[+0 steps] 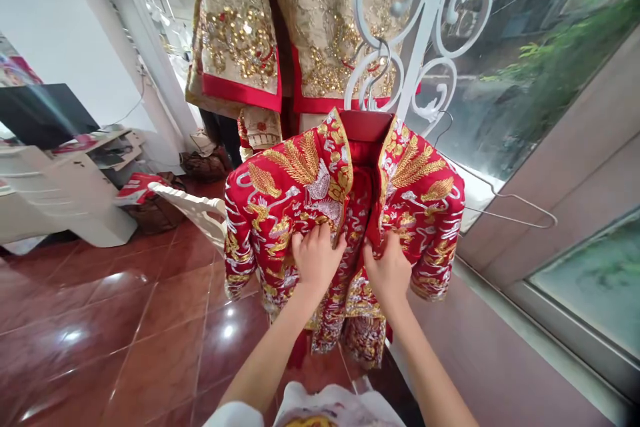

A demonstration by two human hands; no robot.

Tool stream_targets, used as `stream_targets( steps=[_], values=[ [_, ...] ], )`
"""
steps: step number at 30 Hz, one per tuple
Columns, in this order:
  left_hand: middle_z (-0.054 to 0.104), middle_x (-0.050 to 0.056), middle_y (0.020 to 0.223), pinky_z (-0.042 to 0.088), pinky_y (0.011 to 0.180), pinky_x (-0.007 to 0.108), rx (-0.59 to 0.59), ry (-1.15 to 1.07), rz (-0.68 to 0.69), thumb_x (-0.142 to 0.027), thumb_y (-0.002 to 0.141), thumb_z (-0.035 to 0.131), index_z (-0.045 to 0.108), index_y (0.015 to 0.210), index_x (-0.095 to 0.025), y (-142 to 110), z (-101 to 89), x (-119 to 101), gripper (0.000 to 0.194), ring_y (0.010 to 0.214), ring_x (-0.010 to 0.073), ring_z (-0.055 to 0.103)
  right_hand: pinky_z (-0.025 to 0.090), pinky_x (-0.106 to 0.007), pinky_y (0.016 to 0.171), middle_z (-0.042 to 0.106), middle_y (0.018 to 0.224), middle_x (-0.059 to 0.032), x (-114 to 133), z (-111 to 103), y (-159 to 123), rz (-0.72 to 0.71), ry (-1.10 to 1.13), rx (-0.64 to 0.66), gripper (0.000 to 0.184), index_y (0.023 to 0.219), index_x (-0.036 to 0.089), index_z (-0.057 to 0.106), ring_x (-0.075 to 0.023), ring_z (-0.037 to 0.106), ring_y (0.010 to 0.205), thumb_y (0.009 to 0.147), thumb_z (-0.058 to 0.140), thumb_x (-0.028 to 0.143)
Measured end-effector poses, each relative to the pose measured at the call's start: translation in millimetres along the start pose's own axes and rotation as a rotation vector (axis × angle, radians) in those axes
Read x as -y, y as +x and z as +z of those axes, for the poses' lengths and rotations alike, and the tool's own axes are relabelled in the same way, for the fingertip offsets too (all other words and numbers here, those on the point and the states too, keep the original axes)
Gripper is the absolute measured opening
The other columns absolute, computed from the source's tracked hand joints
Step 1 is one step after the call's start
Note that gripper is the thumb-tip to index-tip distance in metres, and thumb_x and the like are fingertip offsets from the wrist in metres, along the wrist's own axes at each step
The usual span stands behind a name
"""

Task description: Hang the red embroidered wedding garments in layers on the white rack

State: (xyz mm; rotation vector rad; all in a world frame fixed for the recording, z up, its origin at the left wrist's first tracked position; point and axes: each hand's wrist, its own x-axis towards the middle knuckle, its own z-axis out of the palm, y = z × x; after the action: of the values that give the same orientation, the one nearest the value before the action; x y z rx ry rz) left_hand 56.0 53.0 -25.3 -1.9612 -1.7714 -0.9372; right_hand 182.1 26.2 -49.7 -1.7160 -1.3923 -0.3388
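Observation:
A red jacket (275, 220) with gold and silver embroidery hangs in front of me on a dark red hanger (367, 125), its front parted. My left hand (319, 255) is closed on the left front edge, thumb toward the opening. On the opposite front edge, my right hand (389, 269) grips the cloth in the same way. Between the two edges the red inner side shows. Below the opening hangs more embroidered red cloth (365, 340); I cannot tell whether it is a separate garment.
Behind hang cream garments with gold sequins (245, 33) and red hems. A white scrollwork stand (425, 20) rises beside the window. A bare wire hanger (520, 203) juts out at right. At left are a white chair (193, 207), a desk (65, 193) and a dark monitor (47, 113).

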Motion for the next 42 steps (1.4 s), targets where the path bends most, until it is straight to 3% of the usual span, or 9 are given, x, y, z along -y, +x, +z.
stream_targets(
  steps=[4, 12, 19, 21, 25, 29, 32, 37, 42],
  values=[
    [0.067, 0.008, 0.072, 0.031, 0.075, 0.035, 0.075, 0.005, 0.015, -0.034, 0.084, 0.047, 0.061, 0.079, -0.015, 3.3, 11.6, 4.7, 0.023, 0.07, 0.0213, 0.06, 0.03, -0.025, 0.05, 0.051, 0.059, -0.0015, -1.7, 1.6, -7.7, -0.216, 0.105, 0.11, 0.027, 0.066, 0.018, 0.048, -0.0127, 0.047, 0.051, 0.089, 0.035, 0.025],
    [0.067, 0.006, 0.08, 0.039, 0.075, 0.03, 0.313, -0.379, 0.21, -0.017, 0.083, 0.045, 0.06, 0.081, -0.018, 10.9, -3.4, 10.1, 0.016, 0.075, 0.0193, 0.06, 0.032, -0.024, 0.053, 0.048, 0.057, 0.0002, 21.2, 3.4, -11.8, -0.371, 0.482, 0.154, 0.026, 0.064, 0.018, 0.046, -0.0115, 0.045, 0.053, 0.089, 0.037, 0.021],
    [0.062, 0.003, 0.082, 0.038, 0.08, 0.028, 0.444, -0.877, -0.271, -0.034, 0.085, 0.047, 0.06, 0.081, -0.019, -71.2, 40.6, 32.1, 0.02, 0.081, 0.0168, 0.055, 0.039, -0.028, 0.067, 0.053, 0.077, -0.0036, -9.4, 37.5, -59.8, -0.207, 0.609, 0.345, 0.016, 0.082, 0.017, 0.051, -0.0152, 0.05, 0.071, 0.09, 0.039, 0.025],
    [0.059, 0.0, 0.069, 0.039, 0.073, 0.025, 0.699, -1.132, -0.769, -0.037, 0.078, 0.058, 0.059, 0.069, -0.018, -121.7, 63.7, 47.1, 0.021, 0.072, 0.0147, 0.055, 0.041, -0.03, 0.069, 0.055, 0.079, -0.0038, -32.7, 47.4, -104.9, -0.09, 0.66, 0.478, 0.016, 0.083, 0.018, 0.053, -0.0166, 0.052, 0.073, 0.088, 0.041, 0.027],
    [0.058, 0.001, 0.06, 0.041, 0.059, 0.027, 0.889, -1.164, -1.103, -0.035, 0.075, 0.063, 0.059, 0.068, -0.015, -209.0, 99.6, 77.5, 0.022, 0.054, 0.0144, 0.054, 0.046, -0.032, 0.069, 0.058, 0.078, -0.0015, -86.4, 76.6, -196.3, 0.619, 0.784, 0.435, 0.028, 0.085, 0.022, 0.052, -0.0195, 0.057, 0.074, 0.067, 0.067, 0.038],
    [0.063, 0.0, 0.092, 0.045, 0.076, 0.027, 0.608, -1.561, -1.463, -0.019, 0.074, 0.065, 0.059, 0.086, -0.023, -237.0, 120.0, 87.6, 0.014, 0.082, 0.0132, 0.061, 0.049, -0.03, 0.071, 0.06, 0.101, 0.0, -120.7, 97.3, -221.8, 1.214, 1.148, 0.421, 0.066, 0.105, 0.029, 0.047, -0.0174, 0.06, 0.088, 0.048, 0.079, 0.038],
    [0.062, -0.001, 0.086, 0.044, 0.083, 0.027, 0.407, -1.836, -1.617, -0.008, 0.072, 0.064, 0.057, 0.075, -0.02, -234.6, 133.3, 82.7, 0.014, 0.08, 0.0113, 0.06, 0.048, -0.026, 0.076, 0.062, 0.099, 0.003, -127.4, 102.0, -208.8, 1.295, 1.386, 0.442, 0.061, 0.106, 0.028, 0.05, -0.0116, 0.059, 0.087, 0.052, 0.079, 0.038],
    [0.061, 0.002, 0.073, 0.047, 0.069, 0.026, 0.512, -1.932, -1.697, -0.008, 0.073, 0.065, 0.058, 0.071, -0.014, -240.6, 142.2, 65.5, 0.01, 0.066, 0.011, 0.059, 0.045, -0.018, 0.065, 0.062, 0.079, 0.0106, -129.8, 105.4, -195.0, 1.349, 1.352, 0.398, 0.053, 0.096, 0.028, 0.053, -0.0067, 0.058, 0.071, 0.051, 0.081, 0.028],
    [0.066, 0.006, 0.085, 0.05, 0.07, 0.021, 0.626, -1.979, -1.703, -0.01, 0.078, 0.062, 0.062, 0.076, -0.012, -246.4, 135.5, 49.8, 0.003, 0.076, 0.0121, 0.063, 0.049, -0.032, 0.069, 0.066, 0.082, -0.001, -133.8, 106.9, -193.2, 1.312, 1.423, 0.538, 0.037, 0.075, 0.018, 0.058, -0.0161, 0.061, 0.076, 0.054, 0.077, 0.042]
  ],
)
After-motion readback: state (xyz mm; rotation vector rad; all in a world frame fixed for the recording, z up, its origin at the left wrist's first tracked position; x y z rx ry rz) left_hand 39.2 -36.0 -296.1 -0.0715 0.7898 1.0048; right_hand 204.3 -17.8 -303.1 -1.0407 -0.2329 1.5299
